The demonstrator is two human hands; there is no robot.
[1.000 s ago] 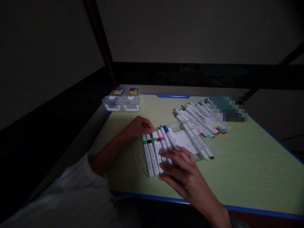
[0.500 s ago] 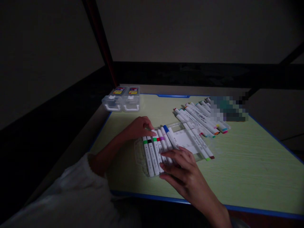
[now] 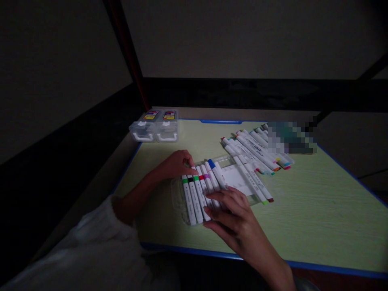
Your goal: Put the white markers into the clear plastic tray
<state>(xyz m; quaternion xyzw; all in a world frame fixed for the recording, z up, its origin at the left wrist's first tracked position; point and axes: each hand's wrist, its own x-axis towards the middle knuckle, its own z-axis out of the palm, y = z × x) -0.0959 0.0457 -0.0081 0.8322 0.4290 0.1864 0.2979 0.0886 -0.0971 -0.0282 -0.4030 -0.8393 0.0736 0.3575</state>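
Observation:
My left hand (image 3: 178, 163) is at the far end of a row of white markers, its thumb and forefinger pinched at the cap end of a green-banded marker (image 3: 198, 198). To its left lie a black-banded marker (image 3: 194, 200) and another green-banded one (image 3: 188, 200); red, purple and blue-capped markers (image 3: 212, 164) lie to its right. The row rests in a clear plastic case (image 3: 177, 198). My right hand (image 3: 235, 218) has its fingers apart and curved, with fingertips on or just over the near half of the row, hiding part of it.
Two markers (image 3: 253, 180) lie slantwise across the case's right part, over a white sheet (image 3: 235, 178). More loose markers (image 3: 257, 147) are spread behind, beside a blurred dark object (image 3: 291, 139). Two clear handled boxes (image 3: 167, 131) stand at the table's (image 3: 318, 218) back left.
The green-banded marker under my left fingers has settled lower, closer in line with its neighbours. My left thumb has shifted slightly down with it. My right hand has barely moved.

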